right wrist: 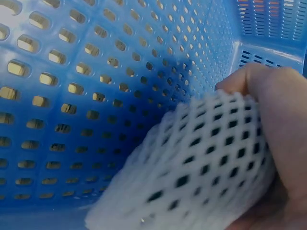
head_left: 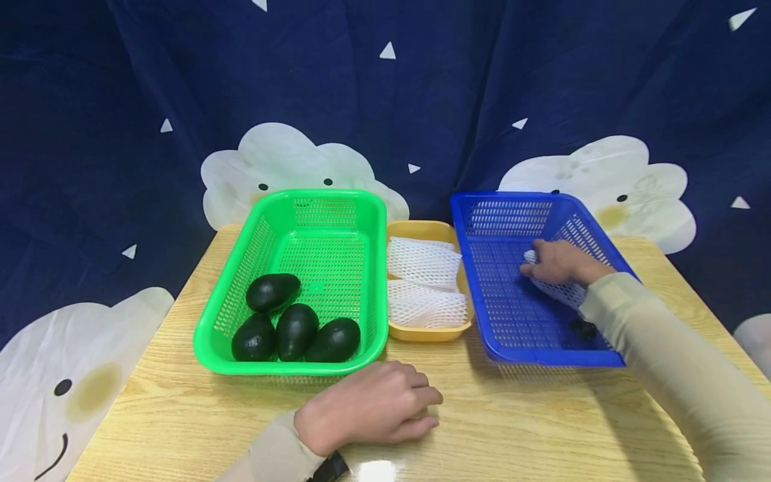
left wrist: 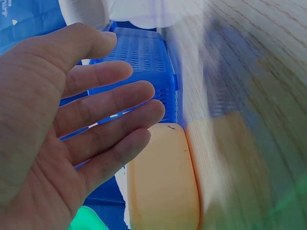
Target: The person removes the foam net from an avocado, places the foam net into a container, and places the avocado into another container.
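Note:
Inside the blue basket (head_left: 500, 356), my right hand (head_left: 559, 262) grips a white foam net sleeve (right wrist: 192, 158). Something dark shows through the sleeve's mesh, and its shape is mostly hidden. My left hand (head_left: 376, 404) is at the table's front, just before the green basket (head_left: 207, 338), holding nothing; its fingers are loosely extended in the left wrist view. Several dark avocados (head_left: 297, 331) lie in the near part of the green basket. Between the baskets, a yellow tray (head_left: 430, 335) holds more white foam net sleeves (head_left: 424, 262).
A small black object (head_left: 583, 328) lies in the blue basket's near right corner, partly behind the right sleeve. The wooden table (head_left: 482, 428) carries the baskets and tray. Behind them hangs a dark blue cloth (head_left: 361, 100) with clouds and triangles.

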Demonstrator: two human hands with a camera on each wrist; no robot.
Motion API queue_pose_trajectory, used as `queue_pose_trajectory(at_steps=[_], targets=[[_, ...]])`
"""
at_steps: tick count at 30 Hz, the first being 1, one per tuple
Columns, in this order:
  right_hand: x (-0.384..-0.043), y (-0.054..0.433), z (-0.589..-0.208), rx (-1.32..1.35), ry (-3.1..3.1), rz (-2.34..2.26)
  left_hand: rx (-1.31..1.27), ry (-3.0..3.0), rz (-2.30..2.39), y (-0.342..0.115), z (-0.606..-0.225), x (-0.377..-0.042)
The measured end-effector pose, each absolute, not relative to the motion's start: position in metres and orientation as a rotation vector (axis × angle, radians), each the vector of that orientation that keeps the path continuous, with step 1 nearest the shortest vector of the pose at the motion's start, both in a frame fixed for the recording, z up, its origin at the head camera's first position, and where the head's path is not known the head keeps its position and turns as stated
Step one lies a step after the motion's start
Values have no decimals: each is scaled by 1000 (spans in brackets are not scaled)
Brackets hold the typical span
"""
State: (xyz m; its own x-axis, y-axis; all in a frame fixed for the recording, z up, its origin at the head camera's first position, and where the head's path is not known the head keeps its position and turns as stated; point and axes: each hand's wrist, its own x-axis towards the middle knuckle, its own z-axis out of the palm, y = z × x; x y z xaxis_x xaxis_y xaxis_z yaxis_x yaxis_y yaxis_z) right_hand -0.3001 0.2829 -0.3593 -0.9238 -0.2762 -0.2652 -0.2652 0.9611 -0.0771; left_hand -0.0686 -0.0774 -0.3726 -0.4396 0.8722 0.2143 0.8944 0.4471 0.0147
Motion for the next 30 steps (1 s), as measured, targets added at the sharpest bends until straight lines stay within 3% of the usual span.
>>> queue_pose_trajectory(at_steps=[16, 30], targets=[[-291, 273, -340, -508, 2877, -37, -1562, -2514, -211, -77, -371, -68], [-262, 246, -312, -705, 2900, -78, -1558, -2481, -215, -76, -370, -65]])
